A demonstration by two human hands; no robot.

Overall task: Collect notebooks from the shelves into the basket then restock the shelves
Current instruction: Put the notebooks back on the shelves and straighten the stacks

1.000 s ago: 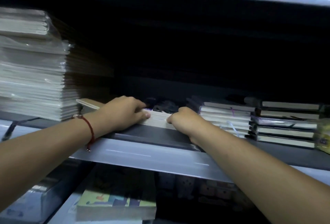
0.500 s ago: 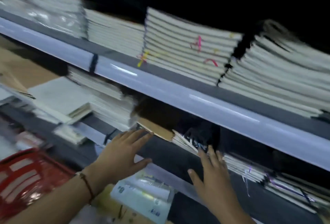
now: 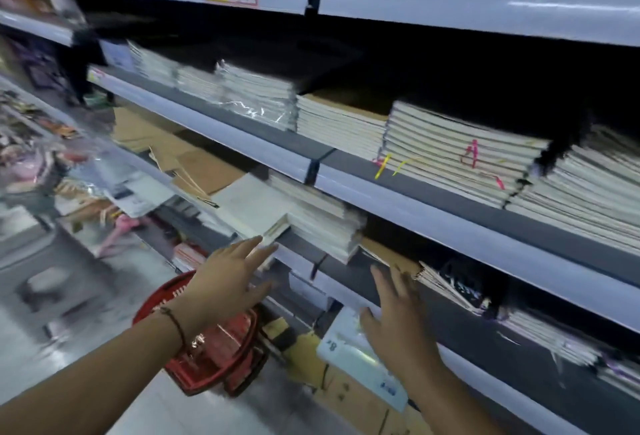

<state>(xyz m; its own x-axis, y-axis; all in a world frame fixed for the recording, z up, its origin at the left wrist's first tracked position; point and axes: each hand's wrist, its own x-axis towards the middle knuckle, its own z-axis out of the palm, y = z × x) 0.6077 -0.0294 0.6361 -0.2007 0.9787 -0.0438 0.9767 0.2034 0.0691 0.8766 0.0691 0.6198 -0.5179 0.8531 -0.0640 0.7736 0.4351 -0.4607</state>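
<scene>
Both hands empty, fingers spread: left hand [image 3: 230,280] low centre by the grey shelf lip [image 3: 349,290], right hand [image 3: 398,313] beside it, grip released on both, likely reaching for stacked white-edged notebooks [image 3: 322,223] mid-frame; red plastic basket [image 3: 211,355] waits on the floor below.

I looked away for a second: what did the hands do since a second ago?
Both hands let go of the notebooks on the lower shelf and drew back; left hand and right hand now hover open and hold nothing. The stacked notebooks appear unmoved.
</scene>
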